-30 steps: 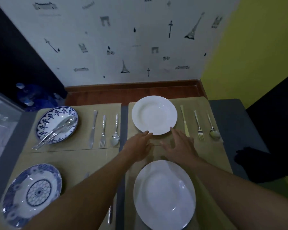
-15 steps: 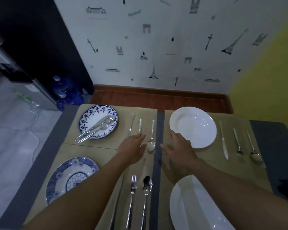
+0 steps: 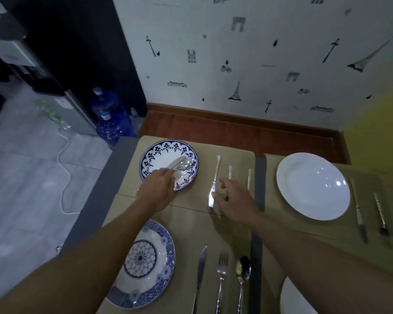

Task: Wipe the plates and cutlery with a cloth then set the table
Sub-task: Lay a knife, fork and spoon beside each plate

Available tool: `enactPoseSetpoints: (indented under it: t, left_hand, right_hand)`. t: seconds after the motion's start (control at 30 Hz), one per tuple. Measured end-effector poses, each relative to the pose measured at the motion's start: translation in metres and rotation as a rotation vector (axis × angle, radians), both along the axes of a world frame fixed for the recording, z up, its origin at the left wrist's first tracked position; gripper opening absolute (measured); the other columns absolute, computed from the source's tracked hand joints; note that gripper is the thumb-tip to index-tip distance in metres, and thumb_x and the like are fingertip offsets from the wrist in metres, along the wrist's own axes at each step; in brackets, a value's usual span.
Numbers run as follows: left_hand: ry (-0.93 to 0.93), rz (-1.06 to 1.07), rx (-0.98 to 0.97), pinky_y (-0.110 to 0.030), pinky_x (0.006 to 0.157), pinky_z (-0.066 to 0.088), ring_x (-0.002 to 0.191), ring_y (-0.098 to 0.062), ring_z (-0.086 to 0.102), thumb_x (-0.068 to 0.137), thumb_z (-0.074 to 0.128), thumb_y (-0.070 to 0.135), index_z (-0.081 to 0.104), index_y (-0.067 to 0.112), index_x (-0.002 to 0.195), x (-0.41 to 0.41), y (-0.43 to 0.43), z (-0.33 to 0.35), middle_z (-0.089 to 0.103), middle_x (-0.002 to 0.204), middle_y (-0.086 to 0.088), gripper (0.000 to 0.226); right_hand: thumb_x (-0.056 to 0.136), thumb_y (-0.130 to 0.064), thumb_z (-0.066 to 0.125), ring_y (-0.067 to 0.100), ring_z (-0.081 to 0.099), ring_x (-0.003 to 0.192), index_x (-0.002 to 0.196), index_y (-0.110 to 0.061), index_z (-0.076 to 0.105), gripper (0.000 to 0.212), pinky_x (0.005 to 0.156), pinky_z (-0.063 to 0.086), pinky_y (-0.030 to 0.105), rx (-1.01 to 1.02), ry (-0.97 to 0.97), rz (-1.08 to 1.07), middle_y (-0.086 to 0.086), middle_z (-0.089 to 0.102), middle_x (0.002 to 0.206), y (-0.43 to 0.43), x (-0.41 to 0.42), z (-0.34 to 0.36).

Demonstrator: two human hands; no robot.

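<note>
A blue-patterned plate (image 3: 161,152) lies at the far left of the table with a bundle of cutlery (image 3: 182,165) across it. My left hand (image 3: 158,191) is closed on the handles of that cutlery at the plate's near edge. My right hand (image 3: 235,200) hovers with fingers spread over a knife (image 3: 214,180), fork and spoon laid to the plate's right. A second blue plate (image 3: 145,264) sits near me on the left, with a knife (image 3: 200,275), fork (image 3: 221,277) and spoon (image 3: 242,275) beside it. A white plate (image 3: 312,184) lies at far right.
Tan placemats (image 3: 234,225) cover the grey table (image 3: 98,191). More cutlery (image 3: 381,214) lies right of the white plate. Another white plate's rim (image 3: 290,298) shows at the bottom right. Blue water bottles (image 3: 111,123) and a white cable stand on the floor to the left.
Both hands moved left from the middle of the table. My left hand reached the far blue plate and closed on the cutlery; the view swung left.
</note>
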State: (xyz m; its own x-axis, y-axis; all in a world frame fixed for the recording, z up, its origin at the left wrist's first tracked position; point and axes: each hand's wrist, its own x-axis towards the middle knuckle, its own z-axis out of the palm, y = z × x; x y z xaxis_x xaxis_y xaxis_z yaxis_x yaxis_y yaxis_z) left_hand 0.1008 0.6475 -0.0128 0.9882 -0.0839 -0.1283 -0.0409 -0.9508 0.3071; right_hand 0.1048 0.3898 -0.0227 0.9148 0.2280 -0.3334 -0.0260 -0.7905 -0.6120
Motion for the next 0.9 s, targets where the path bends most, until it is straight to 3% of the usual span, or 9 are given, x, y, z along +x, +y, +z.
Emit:
enactPoseSetpoints:
  t: [0.1,0.23,0.33,0.43,0.53,0.6,0.67,0.73,0.9]
  left_hand:
    - [0.01,0.063,0.012,-0.044,0.095,0.049,0.115,-0.033,0.056,0.104,0.042,0.024,0.057,0.004,0.134,0.008,0.032,-0.006,0.06,0.131,-0.017,0.039]
    - [0.111,0.077,0.009,-0.04,0.109,0.042,0.132,-0.028,0.048,0.107,0.033,0.031,0.05,0.006,0.141,0.012,0.07,-0.018,0.05,0.146,-0.014,0.046]
    - [0.233,0.034,0.015,-0.041,0.12,0.029,0.149,-0.026,0.029,0.108,0.023,0.036,0.039,0.007,0.15,0.01,0.088,-0.024,0.03,0.161,-0.012,0.054]
    - [0.245,-0.026,0.082,-0.04,0.124,0.02,0.154,-0.023,0.016,0.108,0.018,0.037,0.023,0.01,0.158,0.004,0.096,-0.03,0.016,0.167,-0.007,0.057]
    - [0.24,-0.046,0.09,-0.038,0.125,0.013,0.155,-0.02,0.007,0.107,0.011,0.04,0.016,0.014,0.159,0.001,0.101,-0.034,0.01,0.168,-0.003,0.059]
    - [0.23,-0.061,0.093,-0.038,0.125,0.013,0.155,-0.02,0.008,0.103,0.006,0.042,0.016,0.015,0.159,0.003,0.103,-0.034,0.011,0.167,-0.003,0.063]
    - [0.217,-0.075,0.095,-0.038,0.124,0.013,0.154,-0.019,0.009,0.103,0.007,0.041,0.018,0.015,0.159,0.004,0.104,-0.035,0.012,0.167,-0.003,0.062]
    - [0.218,-0.074,0.092,-0.037,0.124,0.013,0.155,-0.019,0.009,0.106,0.012,0.037,0.018,0.016,0.159,0.005,0.105,-0.036,0.012,0.167,-0.001,0.057]
    - [0.233,-0.066,0.069,-0.036,0.124,0.012,0.155,-0.017,0.006,0.107,0.016,0.038,0.017,0.017,0.159,0.004,0.106,-0.038,0.01,0.168,0.0,0.056]
  right_hand:
    - [0.098,-0.039,0.059,0.02,0.058,0.116,0.14,-0.017,0.057,0.048,0.099,0.048,0.037,-0.009,-0.01,0.009,0.0,0.062,0.128,0.029,0.011,-0.005]
    - [0.096,-0.03,0.063,0.02,0.063,0.093,0.117,-0.014,0.068,0.028,0.087,0.055,0.042,0.03,-0.006,0.017,0.001,0.068,0.102,0.066,0.023,-0.009]
    - [0.096,-0.027,0.066,0.017,0.066,0.089,0.117,-0.013,0.071,0.026,0.087,0.057,0.039,0.08,0.017,0.004,-0.001,0.072,0.098,0.091,0.03,-0.014]
    - [0.095,-0.027,0.07,0.018,0.066,0.089,0.114,-0.009,0.072,0.026,0.085,0.055,0.032,0.134,0.05,-0.056,0.0,0.07,0.091,0.113,0.034,-0.019]
    - [0.095,-0.024,0.07,0.014,0.065,0.083,0.1,-0.011,0.076,0.015,0.073,0.049,0.023,0.167,0.074,-0.152,-0.003,0.069,0.085,0.134,0.041,-0.021]
    - [0.094,-0.02,0.067,0.017,0.069,0.082,0.086,-0.012,0.076,0.014,0.071,0.054,0.026,0.181,0.114,-0.237,-0.003,0.073,0.082,0.147,0.049,-0.026]
    - [0.092,-0.016,0.063,0.025,0.074,0.078,0.081,-0.009,0.078,0.02,0.074,0.063,0.04,0.197,0.181,-0.367,0.005,0.076,0.078,0.158,0.059,-0.035]
    - [0.093,-0.012,0.06,0.026,0.076,0.074,0.081,-0.009,0.08,0.023,0.074,0.065,0.043,0.208,0.24,-0.512,0.008,0.076,0.075,0.166,0.068,-0.043]
    - [0.093,-0.016,0.071,0.011,0.067,0.053,0.096,-0.003,0.075,0.014,0.06,0.062,0.03,0.246,0.336,-0.698,0.005,0.076,0.074,0.174,0.083,-0.05]
